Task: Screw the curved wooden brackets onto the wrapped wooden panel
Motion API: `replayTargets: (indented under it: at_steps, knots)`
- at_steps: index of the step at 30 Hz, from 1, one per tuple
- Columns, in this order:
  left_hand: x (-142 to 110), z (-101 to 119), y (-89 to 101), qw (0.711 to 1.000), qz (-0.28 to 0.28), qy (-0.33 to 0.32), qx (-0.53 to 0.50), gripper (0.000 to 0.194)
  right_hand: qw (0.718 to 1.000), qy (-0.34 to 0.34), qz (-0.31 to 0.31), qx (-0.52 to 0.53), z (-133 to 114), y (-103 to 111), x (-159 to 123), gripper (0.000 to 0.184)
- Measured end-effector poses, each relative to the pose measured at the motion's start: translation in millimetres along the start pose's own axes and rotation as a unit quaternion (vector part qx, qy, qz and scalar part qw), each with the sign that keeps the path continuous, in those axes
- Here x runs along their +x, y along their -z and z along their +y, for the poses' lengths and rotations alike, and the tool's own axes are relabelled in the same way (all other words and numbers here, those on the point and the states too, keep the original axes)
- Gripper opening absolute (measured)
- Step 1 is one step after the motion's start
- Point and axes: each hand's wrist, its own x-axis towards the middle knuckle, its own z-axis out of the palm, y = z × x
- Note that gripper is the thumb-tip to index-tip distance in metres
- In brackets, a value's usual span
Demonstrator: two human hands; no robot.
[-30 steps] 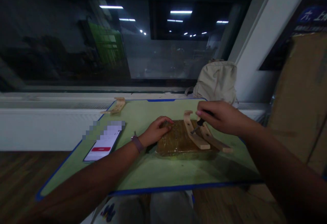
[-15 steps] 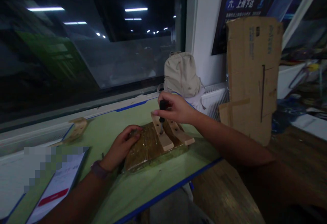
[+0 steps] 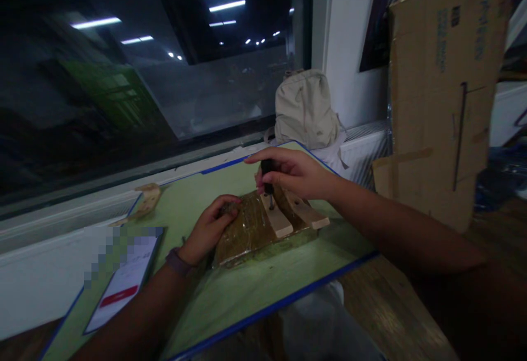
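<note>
My right hand point(image 3: 290, 171) holds a screwdriver point(image 3: 268, 179) by its black handle, nearly upright, index finger stretched out past the handle. Its metal shaft meets a hole in a pale curved wooden piece point(image 3: 280, 221). A second wooden piece point(image 3: 309, 214) with holes lies to the right of it. Both rest on a brown block point(image 3: 242, 235) wrapped in shiny clear film. At the block's left end, my left hand point(image 3: 212, 226) grips its edge, with thumb and fingers bent; some fingertips are hidden.
A green table point(image 3: 242, 295) with blue edging carries everything. On its left lies a phone point(image 3: 127, 284), partly blurred out, with another curved wooden piece point(image 3: 149, 199) behind it. A beige backpack point(image 3: 307, 110) stands by the window; a large flattened cardboard box point(image 3: 436, 103) leans at right.
My view has swung right, then slightly back. The screwdriver has gone from tilted to nearly upright in the same wooden piece. My right index finger has straightened. My left hand stays on the block.
</note>
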Motion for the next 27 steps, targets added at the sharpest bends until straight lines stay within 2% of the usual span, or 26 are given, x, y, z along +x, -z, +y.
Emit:
replayTargets:
  at_steps: [2,4,6,9,11,15,19,22,25,27]
  knots:
    - [0.8,-1.8,0.4,1.000,-0.002,-0.003,-0.004,0.023,0.998,0.012,0.061,-0.029,6.1,-1.8,-1.1,0.037]
    - [1.4,-3.2,1.0,1.000,-0.001,-0.010,-0.005,0.022,0.992,0.034,0.097,-0.074,9.0,-0.8,-3.4,0.033]
    - [1.6,-3.6,1.5,1.000,-0.002,-0.017,-0.004,0.021,0.992,0.048,0.087,-0.081,8.7,1.1,-5.9,0.031]
    - [0.8,-2.4,1.6,1.000,0.000,-0.026,-0.001,0.020,0.998,0.056,0.023,-0.018,6.5,1.6,-8.2,0.033]
    - [0.2,-1.4,1.3,1.000,0.000,-0.027,0.002,0.021,0.998,0.053,0.005,0.014,6.3,0.0,-8.1,0.032]
    - [0.3,-2.3,0.9,1.000,-0.004,-0.030,0.004,0.021,0.997,0.030,0.061,0.028,9.1,-2.0,-7.1,0.025]
    - [0.9,-4.8,0.6,0.999,0.000,-0.039,0.002,0.020,0.989,0.040,0.121,-0.082,11.1,0.4,-9.8,0.035]
    - [1.0,-4.6,0.1,0.999,-0.002,-0.041,0.001,0.020,0.985,0.059,0.093,-0.134,8.6,-0.5,-12.3,0.032]
    - [1.2,-3.8,-0.3,0.999,-0.003,-0.041,0.003,0.019,0.994,0.046,0.065,-0.071,4.5,-4.1,-11.9,0.027]
    - [1.3,-3.9,-0.4,0.999,-0.002,-0.040,0.004,0.019,0.996,0.020,0.076,-0.038,3.6,-5.2,-10.6,0.023]
